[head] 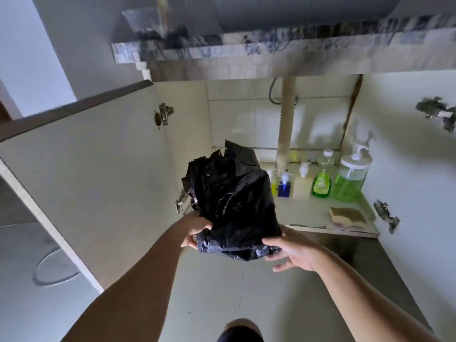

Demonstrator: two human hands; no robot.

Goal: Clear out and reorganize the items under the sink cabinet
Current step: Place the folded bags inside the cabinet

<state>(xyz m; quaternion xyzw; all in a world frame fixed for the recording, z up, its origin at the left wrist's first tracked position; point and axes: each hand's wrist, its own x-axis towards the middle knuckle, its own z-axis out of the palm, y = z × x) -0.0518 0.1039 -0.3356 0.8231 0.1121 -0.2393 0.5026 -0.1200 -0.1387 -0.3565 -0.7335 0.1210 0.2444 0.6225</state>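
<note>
Through the head camera we reach both arms forward: our left hand clamps the black bag low on its side, our right hand spreads open against its bottom edge. Beyond the right hand stand green soap bottles and a sponge; the bag hides the cabinet's left rear.

Two bare forearms reach in from the bottom corners of the frame, no sleeves, watch or bracelets visible on either. The left hand and right hand carry no rings or gloves. At the bottom edge a bare knee shows above a strip of dark clothing.
</note>
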